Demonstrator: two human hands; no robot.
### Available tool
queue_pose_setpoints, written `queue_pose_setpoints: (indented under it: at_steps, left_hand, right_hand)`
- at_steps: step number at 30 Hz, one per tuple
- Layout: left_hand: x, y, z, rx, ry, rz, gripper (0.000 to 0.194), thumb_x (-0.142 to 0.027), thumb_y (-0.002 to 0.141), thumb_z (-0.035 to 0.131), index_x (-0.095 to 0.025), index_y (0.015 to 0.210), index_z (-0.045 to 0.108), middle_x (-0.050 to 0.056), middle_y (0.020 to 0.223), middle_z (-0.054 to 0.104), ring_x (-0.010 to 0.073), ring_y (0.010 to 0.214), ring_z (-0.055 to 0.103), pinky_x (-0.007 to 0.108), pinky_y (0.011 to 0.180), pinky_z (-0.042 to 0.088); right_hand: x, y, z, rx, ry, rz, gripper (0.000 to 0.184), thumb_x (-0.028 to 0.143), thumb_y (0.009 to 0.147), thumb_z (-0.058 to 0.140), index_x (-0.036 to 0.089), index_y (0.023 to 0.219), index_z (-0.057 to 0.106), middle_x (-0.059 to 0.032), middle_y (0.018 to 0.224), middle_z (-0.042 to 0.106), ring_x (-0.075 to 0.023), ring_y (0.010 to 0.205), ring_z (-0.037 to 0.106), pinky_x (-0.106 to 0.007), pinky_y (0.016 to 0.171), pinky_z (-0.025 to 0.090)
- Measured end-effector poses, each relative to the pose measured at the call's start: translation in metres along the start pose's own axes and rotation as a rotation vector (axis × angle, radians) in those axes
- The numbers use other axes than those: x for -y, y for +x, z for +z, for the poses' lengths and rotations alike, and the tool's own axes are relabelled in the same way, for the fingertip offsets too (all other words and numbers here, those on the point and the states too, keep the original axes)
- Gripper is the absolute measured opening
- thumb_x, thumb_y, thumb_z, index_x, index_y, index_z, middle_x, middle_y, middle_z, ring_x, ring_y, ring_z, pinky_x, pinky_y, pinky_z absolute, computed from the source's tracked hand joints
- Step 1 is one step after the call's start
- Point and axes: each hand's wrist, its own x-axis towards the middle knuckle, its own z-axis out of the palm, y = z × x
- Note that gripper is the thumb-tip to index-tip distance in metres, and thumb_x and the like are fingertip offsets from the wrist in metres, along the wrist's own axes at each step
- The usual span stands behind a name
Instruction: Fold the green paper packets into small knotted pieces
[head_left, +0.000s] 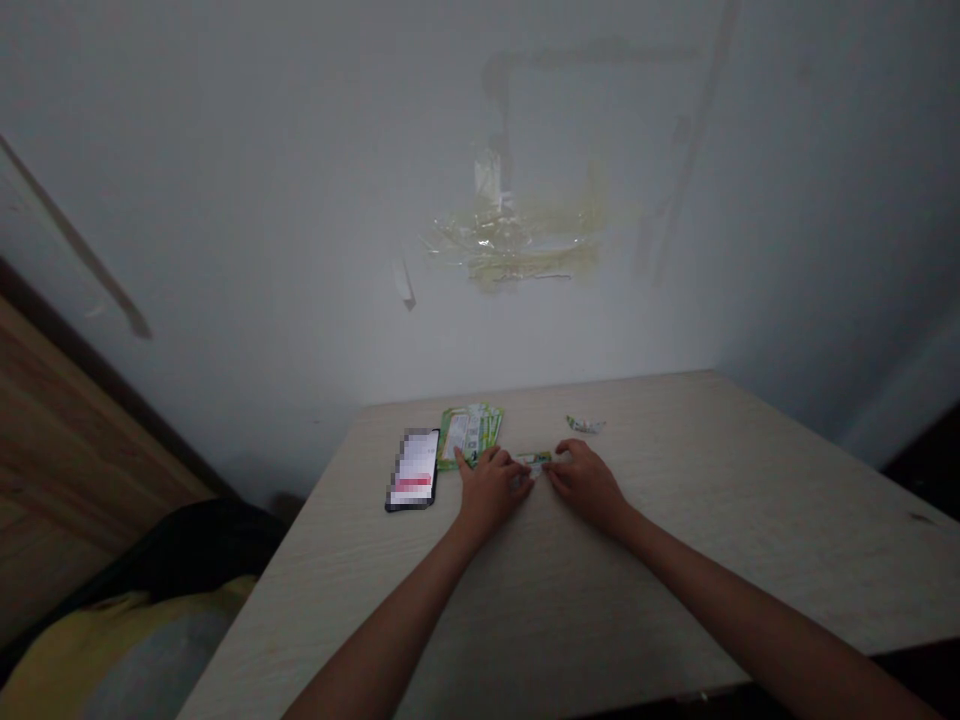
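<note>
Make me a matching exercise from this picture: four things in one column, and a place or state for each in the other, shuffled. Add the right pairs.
Things
1. Phone
2. Green packets
3. Loose scrap
4. Clear tape

Places and states
A. Stuck on the wall
B. On the table, just beyond the right hand
C. In an overlapping pile, just right of the lit screen
D. Leftmost of the things on the table, screen lit

Right pairs: 1-D, 2-C, 3-B, 4-A

The head camera looks forward-down at table (570, 600) and wall (315, 200), seemingly fairly near.
</note>
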Motion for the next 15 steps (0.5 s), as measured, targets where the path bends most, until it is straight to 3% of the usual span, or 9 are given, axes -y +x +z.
queue_pose_setpoints:
  at_steps: [15]
  left_hand:
    - [0.002,-0.001,0.007,-0.056,0.006,0.02,0.018,-0.044,0.086,0.06,-0.036,0.098,0.07,0.0,0.101,0.066,0.0272,0.12,0.048,0.075,0.102,-0.015]
  right_hand:
    - [0.013,0.002,-0.006,0.058,-0.115,0.131,0.021,0.032,0.091,0.055,0.025,0.094,0.075,-0.0085,0.097,0.058,-0.0199,0.094,0.053,-0.03,0.081,0.042]
